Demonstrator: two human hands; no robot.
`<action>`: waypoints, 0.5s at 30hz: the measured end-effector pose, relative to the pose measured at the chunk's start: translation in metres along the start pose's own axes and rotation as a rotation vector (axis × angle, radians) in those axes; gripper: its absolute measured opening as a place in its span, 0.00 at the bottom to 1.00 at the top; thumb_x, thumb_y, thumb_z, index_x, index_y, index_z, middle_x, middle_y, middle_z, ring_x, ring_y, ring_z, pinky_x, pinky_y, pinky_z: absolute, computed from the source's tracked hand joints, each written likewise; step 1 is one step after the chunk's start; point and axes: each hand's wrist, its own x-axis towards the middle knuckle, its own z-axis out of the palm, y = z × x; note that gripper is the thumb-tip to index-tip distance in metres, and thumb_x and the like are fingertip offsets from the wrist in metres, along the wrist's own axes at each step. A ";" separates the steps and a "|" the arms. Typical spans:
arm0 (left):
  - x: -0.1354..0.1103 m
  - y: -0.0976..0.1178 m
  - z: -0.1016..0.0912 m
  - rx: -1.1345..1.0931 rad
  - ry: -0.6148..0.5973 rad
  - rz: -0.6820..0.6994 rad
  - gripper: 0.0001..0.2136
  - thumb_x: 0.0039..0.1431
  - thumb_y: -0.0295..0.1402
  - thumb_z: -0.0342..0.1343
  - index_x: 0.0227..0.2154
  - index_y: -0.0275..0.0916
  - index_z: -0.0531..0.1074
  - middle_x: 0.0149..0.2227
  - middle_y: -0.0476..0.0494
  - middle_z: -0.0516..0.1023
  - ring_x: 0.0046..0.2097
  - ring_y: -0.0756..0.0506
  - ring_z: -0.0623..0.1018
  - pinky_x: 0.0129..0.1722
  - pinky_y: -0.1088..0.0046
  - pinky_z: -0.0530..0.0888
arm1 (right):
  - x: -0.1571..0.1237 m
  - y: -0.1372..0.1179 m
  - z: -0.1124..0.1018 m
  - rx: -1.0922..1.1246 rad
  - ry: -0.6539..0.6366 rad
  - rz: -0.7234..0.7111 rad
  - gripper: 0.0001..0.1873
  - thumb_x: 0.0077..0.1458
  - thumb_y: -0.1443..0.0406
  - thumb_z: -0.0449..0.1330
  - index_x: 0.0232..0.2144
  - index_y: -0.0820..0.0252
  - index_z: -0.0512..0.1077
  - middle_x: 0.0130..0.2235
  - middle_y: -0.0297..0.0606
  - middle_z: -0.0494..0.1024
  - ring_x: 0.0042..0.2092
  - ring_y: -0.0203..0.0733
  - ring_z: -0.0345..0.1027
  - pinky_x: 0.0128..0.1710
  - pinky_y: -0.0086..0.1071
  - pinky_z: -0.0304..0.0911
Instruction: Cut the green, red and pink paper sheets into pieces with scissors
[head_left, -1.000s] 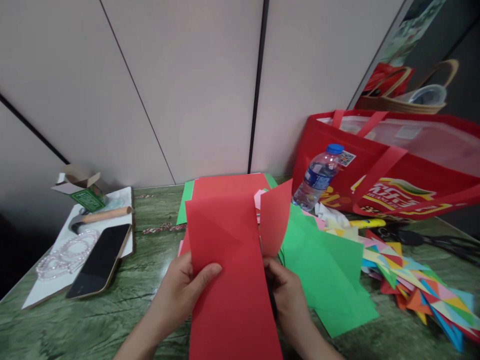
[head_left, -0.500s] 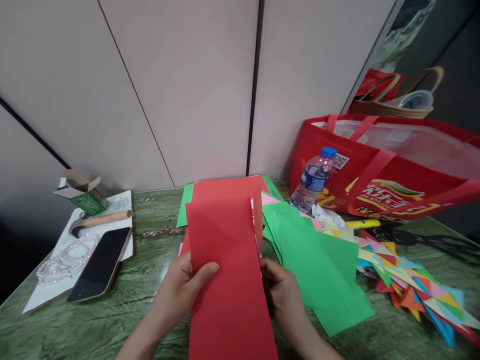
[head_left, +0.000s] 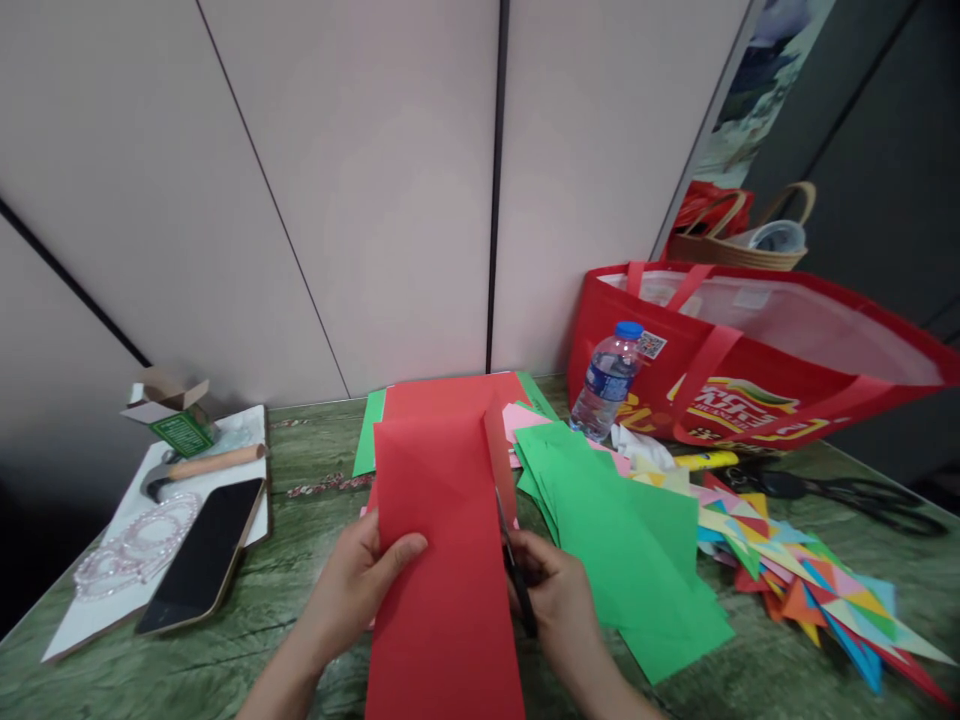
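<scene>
A long sheet of red paper (head_left: 442,600) is raised over the table in front of me. My left hand (head_left: 367,570) grips its left edge, thumb on the near face and fingers behind. At the right edge my right hand (head_left: 551,590) is closed around the black handle of a pair of scissors (head_left: 516,575). Their blades point up along the paper, where a narrow strip on the right leans away from the main piece. Several green paper pieces (head_left: 607,530) lie right of my right hand. More red paper (head_left: 435,395) lies behind, over green sheets.
At left, a phone (head_left: 202,555), beaded strands (head_left: 139,540), a wooden-handled sickle (head_left: 214,463) and a small green box (head_left: 176,425) rest on a white board. At right stand a water bottle (head_left: 609,385) and a red bag (head_left: 750,370); folded colourful paper (head_left: 802,590) and black scissors (head_left: 870,495) lie before them.
The scissors' blades now show at the right edge of the red paper, where they were mostly hidden. The camera view has shifted a little to the right and up.
</scene>
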 end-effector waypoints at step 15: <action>0.021 -0.021 -0.004 -0.202 0.211 -0.039 0.13 0.47 0.39 0.59 0.32 0.36 0.70 0.29 0.44 0.80 0.31 0.43 0.78 0.32 0.68 0.73 | -0.003 -0.004 -0.002 0.170 -0.121 0.068 0.21 0.39 0.58 0.65 0.36 0.57 0.64 0.28 0.36 0.74 0.28 0.41 0.69 0.29 0.33 0.64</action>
